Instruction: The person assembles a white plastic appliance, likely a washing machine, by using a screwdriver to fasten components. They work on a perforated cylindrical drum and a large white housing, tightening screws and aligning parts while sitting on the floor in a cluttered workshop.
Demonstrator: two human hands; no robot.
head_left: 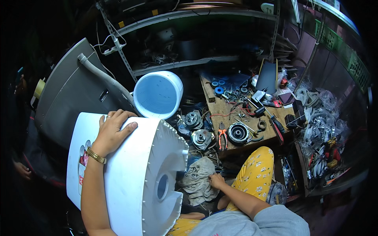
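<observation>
A large white plastic appliance housing (128, 157) lies tilted on its side at my left, its ribbed end with a round hole turned to the right. My left hand (115, 131), with a gold watch on the wrist, rests on top of it, fingers laid over the surface. Lower and to the right, my right hand (216, 181) is closed on the edge of a crumpled grey-beige rag (199, 177). The rag hangs or lies low beside my knee; what is under it is hidden.
A white bucket (157, 112) stands beyond the housing, near a grey panel with a hose (104, 76). Motor parts (202, 139) lie behind the rag. The low wooden bench (220, 112) holds orange-handled pliers (223, 135) and a round motor piece (238, 133). Another person's hand (23, 171) shows far left.
</observation>
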